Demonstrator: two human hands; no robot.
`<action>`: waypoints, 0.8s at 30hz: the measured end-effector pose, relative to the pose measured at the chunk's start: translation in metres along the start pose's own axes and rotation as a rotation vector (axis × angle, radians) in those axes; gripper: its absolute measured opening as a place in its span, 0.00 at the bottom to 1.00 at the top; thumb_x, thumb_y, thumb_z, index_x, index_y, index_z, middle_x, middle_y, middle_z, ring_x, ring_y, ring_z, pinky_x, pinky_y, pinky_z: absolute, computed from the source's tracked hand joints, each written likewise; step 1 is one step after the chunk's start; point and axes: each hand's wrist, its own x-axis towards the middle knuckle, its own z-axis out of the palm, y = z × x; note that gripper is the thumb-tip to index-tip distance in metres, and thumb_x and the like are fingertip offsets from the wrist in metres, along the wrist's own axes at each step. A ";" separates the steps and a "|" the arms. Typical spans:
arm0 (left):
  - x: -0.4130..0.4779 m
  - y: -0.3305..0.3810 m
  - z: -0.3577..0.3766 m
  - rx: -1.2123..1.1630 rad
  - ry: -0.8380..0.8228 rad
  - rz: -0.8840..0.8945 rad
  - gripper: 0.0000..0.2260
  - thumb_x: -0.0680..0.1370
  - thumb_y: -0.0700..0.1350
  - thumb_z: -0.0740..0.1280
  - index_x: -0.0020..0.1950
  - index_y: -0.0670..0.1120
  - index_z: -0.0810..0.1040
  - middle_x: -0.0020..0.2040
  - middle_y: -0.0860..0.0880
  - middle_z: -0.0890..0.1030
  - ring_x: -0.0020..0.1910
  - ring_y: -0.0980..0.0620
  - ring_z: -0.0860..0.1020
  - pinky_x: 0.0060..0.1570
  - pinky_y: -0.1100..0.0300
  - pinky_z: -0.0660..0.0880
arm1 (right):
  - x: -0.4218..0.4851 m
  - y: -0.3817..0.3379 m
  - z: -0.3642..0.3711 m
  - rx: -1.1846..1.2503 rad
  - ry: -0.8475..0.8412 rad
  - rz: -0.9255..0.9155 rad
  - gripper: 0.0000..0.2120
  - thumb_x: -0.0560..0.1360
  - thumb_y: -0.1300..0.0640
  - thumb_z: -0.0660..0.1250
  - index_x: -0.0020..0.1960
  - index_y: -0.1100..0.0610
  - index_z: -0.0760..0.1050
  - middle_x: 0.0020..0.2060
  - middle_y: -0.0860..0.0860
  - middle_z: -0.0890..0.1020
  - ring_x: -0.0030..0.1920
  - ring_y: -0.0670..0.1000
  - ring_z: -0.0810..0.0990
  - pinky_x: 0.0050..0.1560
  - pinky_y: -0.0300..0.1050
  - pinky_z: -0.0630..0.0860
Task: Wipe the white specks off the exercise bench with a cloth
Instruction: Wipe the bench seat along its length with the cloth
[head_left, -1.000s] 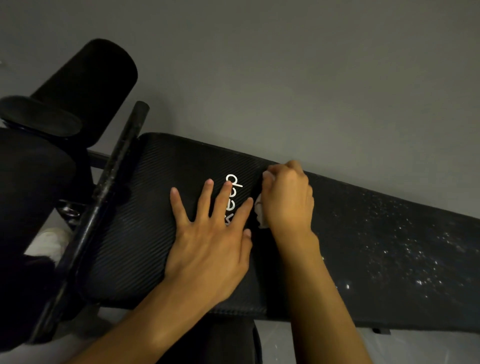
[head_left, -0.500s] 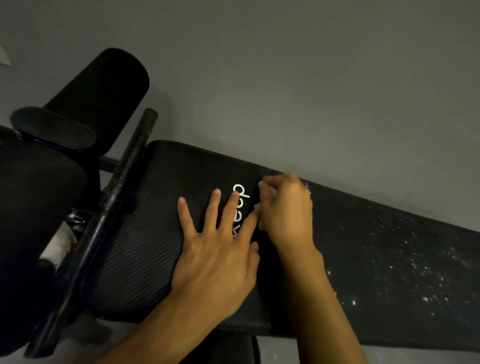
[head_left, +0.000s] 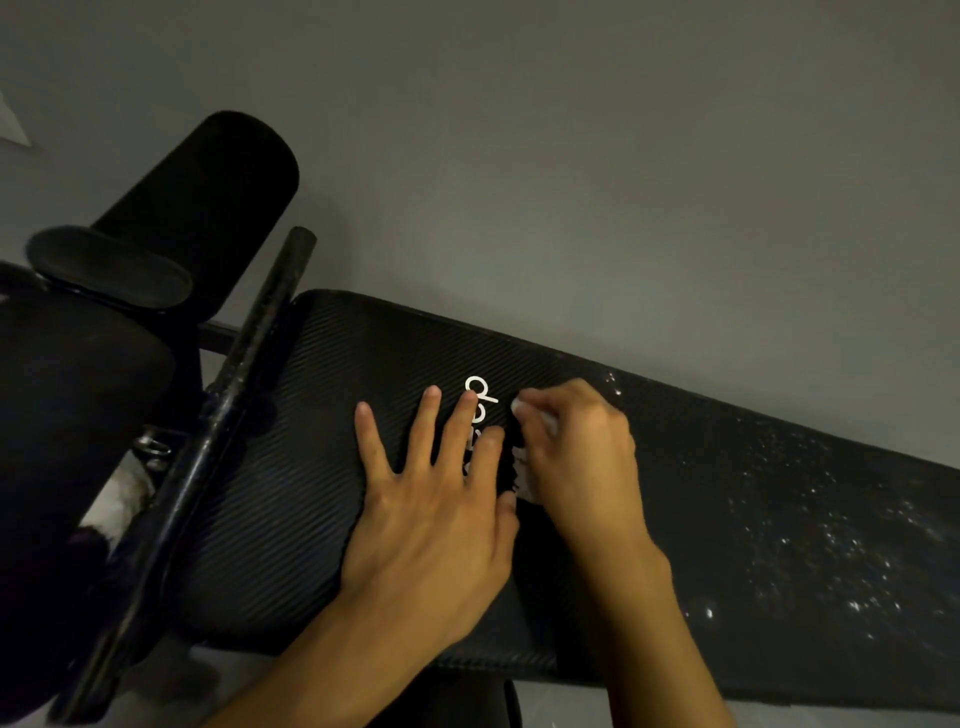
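A black ribbed exercise bench (head_left: 291, 467) runs from centre left to the right edge, with a white logo (head_left: 480, 391) near its middle. My left hand (head_left: 431, 499) lies flat on the pad, fingers spread over the logo. My right hand (head_left: 582, 457) is curled round a small white cloth (head_left: 522, 486), pressing it to the pad beside my left fingertips; most of the cloth is hidden under the hand. White specks (head_left: 810, 525) are scattered over the right part of the pad, with a few (head_left: 613, 384) at the far edge.
Black foam rollers (head_left: 208, 208) and a dark metal bar (head_left: 228, 395) stand at the bench's left end. A grey wall (head_left: 571, 182) runs right behind the bench. Pale floor (head_left: 208, 675) shows below the pad.
My right hand with the cloth has slid slightly along the pad by the logo. My left hand stays flat. The view has tilted up, so the bench sits lower in frame.
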 end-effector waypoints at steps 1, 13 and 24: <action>0.000 0.000 0.001 0.001 0.002 0.001 0.25 0.79 0.57 0.55 0.71 0.46 0.73 0.78 0.40 0.67 0.79 0.36 0.61 0.70 0.22 0.52 | 0.004 0.001 0.001 -0.041 0.019 0.033 0.10 0.82 0.52 0.65 0.58 0.53 0.82 0.55 0.48 0.80 0.51 0.52 0.82 0.51 0.54 0.80; -0.001 -0.002 0.002 0.016 0.026 0.026 0.23 0.80 0.53 0.51 0.72 0.48 0.72 0.77 0.40 0.68 0.78 0.36 0.62 0.68 0.21 0.55 | -0.061 -0.006 0.005 -0.014 0.089 0.026 0.10 0.83 0.52 0.63 0.58 0.52 0.80 0.52 0.44 0.76 0.42 0.49 0.81 0.41 0.51 0.80; -0.002 -0.003 -0.001 -0.042 0.002 0.028 0.23 0.78 0.51 0.54 0.72 0.50 0.72 0.78 0.44 0.68 0.80 0.38 0.60 0.70 0.22 0.54 | -0.095 0.001 0.001 0.022 0.024 -0.086 0.09 0.82 0.50 0.65 0.58 0.50 0.80 0.51 0.41 0.75 0.42 0.46 0.80 0.39 0.48 0.80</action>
